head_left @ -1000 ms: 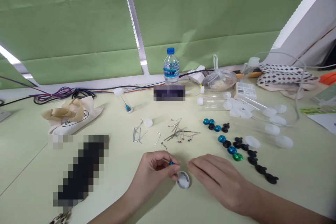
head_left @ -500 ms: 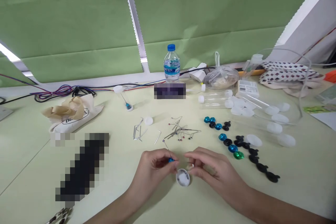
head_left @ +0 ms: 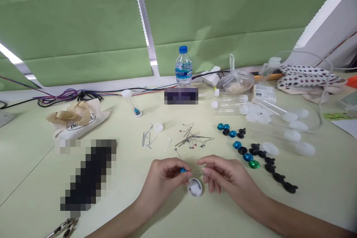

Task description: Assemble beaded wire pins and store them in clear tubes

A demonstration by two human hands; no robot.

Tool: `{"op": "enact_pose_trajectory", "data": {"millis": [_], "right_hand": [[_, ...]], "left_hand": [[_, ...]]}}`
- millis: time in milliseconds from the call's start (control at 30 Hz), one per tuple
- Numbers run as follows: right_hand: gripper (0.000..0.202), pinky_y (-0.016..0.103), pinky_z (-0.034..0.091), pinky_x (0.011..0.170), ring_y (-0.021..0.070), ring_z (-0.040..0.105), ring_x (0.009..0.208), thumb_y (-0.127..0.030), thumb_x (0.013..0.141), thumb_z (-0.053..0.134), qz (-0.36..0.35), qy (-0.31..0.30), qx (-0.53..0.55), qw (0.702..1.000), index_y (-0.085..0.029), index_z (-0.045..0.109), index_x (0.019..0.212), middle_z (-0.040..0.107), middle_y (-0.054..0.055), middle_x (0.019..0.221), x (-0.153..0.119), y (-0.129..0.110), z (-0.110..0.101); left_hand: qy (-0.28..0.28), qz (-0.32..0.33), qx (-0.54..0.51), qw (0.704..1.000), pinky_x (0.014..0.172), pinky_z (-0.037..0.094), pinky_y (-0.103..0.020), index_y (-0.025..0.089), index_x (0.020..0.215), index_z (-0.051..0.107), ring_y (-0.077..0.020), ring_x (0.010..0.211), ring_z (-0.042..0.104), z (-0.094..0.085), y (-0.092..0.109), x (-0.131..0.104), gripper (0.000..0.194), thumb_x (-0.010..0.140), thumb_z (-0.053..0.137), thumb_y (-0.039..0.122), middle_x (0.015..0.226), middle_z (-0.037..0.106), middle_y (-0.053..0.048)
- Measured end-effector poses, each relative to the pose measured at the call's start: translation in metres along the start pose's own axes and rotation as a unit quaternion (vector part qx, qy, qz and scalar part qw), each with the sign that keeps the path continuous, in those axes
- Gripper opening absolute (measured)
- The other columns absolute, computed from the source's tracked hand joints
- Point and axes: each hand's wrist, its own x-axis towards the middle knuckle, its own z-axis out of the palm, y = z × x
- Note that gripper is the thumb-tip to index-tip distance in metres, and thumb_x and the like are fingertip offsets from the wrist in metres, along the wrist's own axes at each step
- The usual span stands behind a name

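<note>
Between its thumb and fingers my left hand [head_left: 169,176] pinches a small blue piece [head_left: 183,170] from which a thin wire with a small bead at its tip rises. Facing it, my right hand [head_left: 224,174] pinches a thin metal rod [head_left: 197,173] that reaches across to the left fingertips. Just below the fingertips a small white round cap [head_left: 195,187] with dark bits inside sits on the table. Several bent wires with beads [head_left: 193,139] lie beyond my hands, and L-shaped metal keys [head_left: 148,137] are to their left.
Several blue, green and black round parts [head_left: 248,157] lie to the right. Clear tubes [head_left: 228,104], a water bottle [head_left: 183,67] and a plastic bag [head_left: 235,81] stand or lie behind. A cloth pouch [head_left: 83,121] and a tube with a blue piece [head_left: 132,103] are at left.
My right thumb and fingers have come together on a thin rod, now visible between the hands. The left hand keeps its hold on the blue piece.
</note>
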Motion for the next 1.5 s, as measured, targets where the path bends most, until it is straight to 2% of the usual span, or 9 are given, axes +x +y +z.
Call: {"op": "enact_pose_trajectory", "data": {"millis": [167, 367, 500, 667, 833, 1000, 1267, 1400, 1500], "right_hand": [[0.021, 0.026, 0.051, 0.065, 0.0142, 0.061, 0.069, -0.030, 0.093, 0.045, -0.127, 0.036, -0.206, 0.970, -0.024, 0.063, 0.103, 0.063, 0.007, 0.099, -0.006, 0.006, -0.004], [0.026, 0.026, 0.050, 0.062, 0.0155, 0.061, 0.071, -0.025, 0.094, 0.041, -0.140, 0.009, -0.161, 0.977, -0.023, 0.067, 0.098, 0.065, 0.005, 0.082, -0.008, 0.010, -0.002], [0.023, 0.021, 0.048, 0.051, 0.0114, 0.059, 0.057, -0.028, 0.091, 0.049, 0.017, -0.002, 0.059, 0.998, -0.018, 0.069, 0.085, 0.063, 0.003, 0.069, 0.000, 0.004, 0.005], [0.025, 0.019, 0.044, 0.043, 0.0097, 0.057, 0.048, -0.038, 0.088, 0.055, 0.147, -0.038, 0.234, 0.960, -0.015, 0.065, 0.087, 0.061, 0.000, 0.059, 0.004, 0.003, 0.010], [0.023, 0.027, 0.051, 0.063, 0.0144, 0.062, 0.070, -0.028, 0.088, 0.057, -0.012, 0.012, 0.038, 0.999, -0.020, 0.061, 0.109, 0.065, 0.005, 0.087, -0.002, 0.008, 0.004], [0.032, 0.029, 0.050, 0.070, 0.0161, 0.063, 0.080, -0.012, 0.093, 0.044, -0.194, 0.015, -0.119, 0.974, -0.021, 0.056, 0.120, 0.067, 0.008, 0.094, -0.008, 0.013, 0.003], [0.032, 0.022, 0.049, 0.048, 0.0116, 0.059, 0.054, -0.035, 0.098, 0.032, 0.102, -0.019, 0.187, 0.977, -0.020, 0.048, 0.120, 0.065, 0.002, 0.071, -0.004, 0.006, 0.013], [0.023, 0.026, 0.050, 0.060, 0.0126, 0.059, 0.066, -0.031, 0.095, 0.042, -0.003, 0.006, -0.022, 1.000, -0.023, 0.054, 0.113, 0.061, 0.005, 0.088, -0.003, 0.005, 0.006], [0.022, 0.029, 0.050, 0.067, 0.0139, 0.059, 0.073, -0.020, 0.094, 0.041, -0.131, 0.021, -0.200, 0.971, -0.023, 0.057, 0.109, 0.056, 0.009, 0.103, 0.002, 0.012, 0.001]], "left_hand": [[0.001, -0.008, -0.018, 1.000, 0.063, 0.050, -0.027, 0.014, 0.076, 0.069, -0.0151, 0.061, 0.063, -0.001, 0.001, 0.003, 0.010, 0.075, 0.068, 0.023, 0.063, 0.067, -0.004], [0.004, -0.007, -0.007, 1.000, 0.063, 0.050, -0.026, 0.015, 0.076, 0.070, -0.0145, 0.061, 0.062, 0.000, 0.000, 0.001, 0.010, 0.075, 0.069, 0.025, 0.062, 0.066, -0.003], [0.010, 0.009, 0.019, 1.000, 0.062, 0.051, -0.026, 0.015, 0.077, 0.070, -0.0154, 0.063, 0.062, -0.001, -0.002, 0.001, 0.011, 0.075, 0.068, 0.026, 0.067, 0.067, -0.004], [0.009, 0.046, 0.066, 0.997, 0.059, 0.051, -0.025, 0.016, 0.076, 0.070, -0.0158, 0.063, 0.063, -0.001, -0.003, 0.003, 0.011, 0.077, 0.065, 0.025, 0.072, 0.067, -0.005], [0.007, -0.001, 0.005, 1.000, 0.061, 0.050, -0.024, 0.014, 0.075, 0.069, -0.0141, 0.059, 0.062, -0.003, 0.000, 0.005, 0.009, 0.075, 0.067, 0.023, 0.062, 0.065, -0.002], [0.010, -0.013, -0.021, 1.000, 0.061, 0.049, -0.024, 0.013, 0.074, 0.069, -0.0135, 0.058, 0.060, -0.005, 0.000, 0.008, 0.009, 0.073, 0.068, 0.022, 0.059, 0.065, -0.002], [-0.004, 0.005, 0.014, 1.000, 0.058, 0.050, -0.026, 0.014, 0.071, 0.069, -0.0155, 0.058, 0.061, 0.002, -0.004, 0.003, 0.013, 0.073, 0.068, 0.026, 0.064, 0.064, -0.003], [0.000, -0.015, -0.009, 1.000, 0.059, 0.049, -0.026, 0.013, 0.072, 0.069, -0.0151, 0.056, 0.061, -0.002, -0.003, 0.009, 0.012, 0.072, 0.069, 0.025, 0.061, 0.065, -0.003], [0.008, -0.016, -0.012, 1.000, 0.060, 0.047, -0.025, 0.013, 0.072, 0.068, -0.0135, 0.055, 0.060, -0.006, -0.002, 0.013, 0.010, 0.073, 0.068, 0.023, 0.057, 0.065, -0.002]]}}
